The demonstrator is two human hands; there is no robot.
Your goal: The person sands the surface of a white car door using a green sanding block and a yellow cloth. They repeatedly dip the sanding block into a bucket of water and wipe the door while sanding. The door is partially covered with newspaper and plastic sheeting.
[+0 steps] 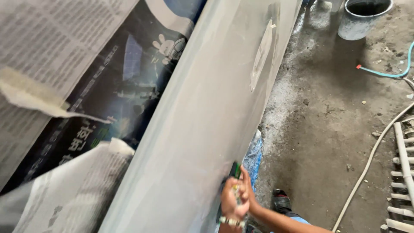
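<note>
Head view: a grey primed panel point(202, 116) ran tilted across the frame, masked on its left with newspaper point(51, 47) and a strip of tape point(30, 97); one hand point(235, 200) was at the panel's lower right edge, fingers curled tight round a small dark block point(236, 172), probably a sanding pad, though motion blur kept its kind uncertain; which hand it was could not be told for sure, read as the right from the forearm entering at bottom right; the other hand was out of frame. The block lay flat against the panel surface near the edge.

Judgement: the rubbing would go best with the block kept flat, light even pressure, strokes along the panel's length, care at the edge so the primer is not cut through.

Floor point(336, 129): dusty concrete; a bucket point(364, 17) at top right; hoses point(371, 159) well apart from the panel; a foot in a dark sandal point(282, 202) near the hand.
</note>
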